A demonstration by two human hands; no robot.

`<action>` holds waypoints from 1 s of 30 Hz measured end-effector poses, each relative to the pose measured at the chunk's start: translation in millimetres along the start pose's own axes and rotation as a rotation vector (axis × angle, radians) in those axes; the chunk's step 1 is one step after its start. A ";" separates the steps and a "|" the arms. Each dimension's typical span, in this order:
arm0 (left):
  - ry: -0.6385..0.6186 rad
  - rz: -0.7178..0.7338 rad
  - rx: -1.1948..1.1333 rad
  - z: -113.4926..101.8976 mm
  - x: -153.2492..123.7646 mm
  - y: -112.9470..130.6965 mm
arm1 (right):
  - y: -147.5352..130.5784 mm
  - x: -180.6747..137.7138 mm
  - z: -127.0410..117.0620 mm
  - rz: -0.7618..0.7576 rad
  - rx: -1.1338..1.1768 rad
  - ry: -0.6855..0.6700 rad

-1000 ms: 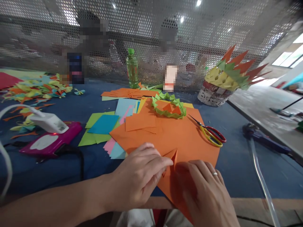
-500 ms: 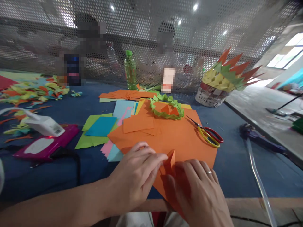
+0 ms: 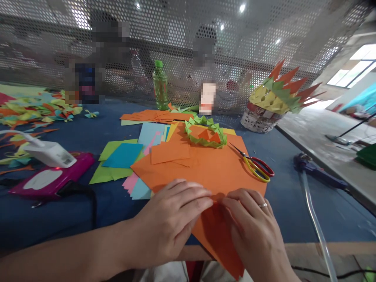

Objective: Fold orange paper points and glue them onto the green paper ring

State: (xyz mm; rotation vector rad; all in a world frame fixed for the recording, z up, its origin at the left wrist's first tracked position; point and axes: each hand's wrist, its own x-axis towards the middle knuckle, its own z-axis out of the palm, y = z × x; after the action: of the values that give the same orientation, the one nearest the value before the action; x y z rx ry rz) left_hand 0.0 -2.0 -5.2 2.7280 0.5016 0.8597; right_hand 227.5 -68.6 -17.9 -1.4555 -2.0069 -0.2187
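Observation:
My left hand point(image 3: 179, 213) bends over large orange paper sheets point(image 3: 217, 168), fingers together, their tips pressing a small folded piece of orange paper point(image 3: 216, 198). On the other side of that piece, my right hand point(image 3: 254, 223) curls its fingers and presses it too; a ring is on one finger. The fingertips of both hands nearly meet, and much of the folded piece is hidden by them. Farther back on the sheets lie an orange paper rectangle point(image 3: 170, 152), a ring of folded green paper point(image 3: 190, 135) and scissors point(image 3: 255, 167) with red and yellow handles.
At left are a magenta power strip point(image 3: 79, 164) with a white charger point(image 3: 54, 152), blue paper point(image 3: 123, 155) and a heap of folded paper bits point(image 3: 38, 107). A green bottle point(image 3: 160, 88) and a folded-paper basket point(image 3: 264, 103) stand behind. A clear tube point(image 3: 314, 219) lies right.
The small orange piece stood up as a peaked fold between my hands; now it lies flatter under my fingers. My right hand has shifted slightly, and both hands' fingertips are closer together.

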 end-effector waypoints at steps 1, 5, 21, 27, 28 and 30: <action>-0.027 0.002 0.008 0.7 -0.1 -0.3 | 0.8 0.5 -0.3 -0.011 0.000 -0.004; -0.106 0.031 0.004 3.3 2.3 -0.1 | 2.7 -0.2 -1.9 -0.049 0.026 -0.044; -0.072 0.062 0.003 9.2 3.6 1.5 | 13.2 -14.6 -18.9 -0.206 -0.015 -0.152; -0.086 0.060 -0.003 10.0 3.6 1.0 | 15.5 -15.3 -12.7 -0.273 -0.055 -0.097; -0.086 0.055 -0.009 10.3 3.9 1.1 | 15.8 -15.2 -12.3 -0.282 -0.059 -0.097; -0.084 0.038 -0.027 10.8 4.8 1.7 | 15.6 -14.7 -11.6 -0.282 -0.052 -0.091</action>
State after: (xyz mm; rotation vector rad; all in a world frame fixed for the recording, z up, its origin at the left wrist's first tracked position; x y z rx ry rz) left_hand 10.6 -3.0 -10.9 2.7438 0.4194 0.7519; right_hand 248.9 -80.1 -21.0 -1.2281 -2.2942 -0.3306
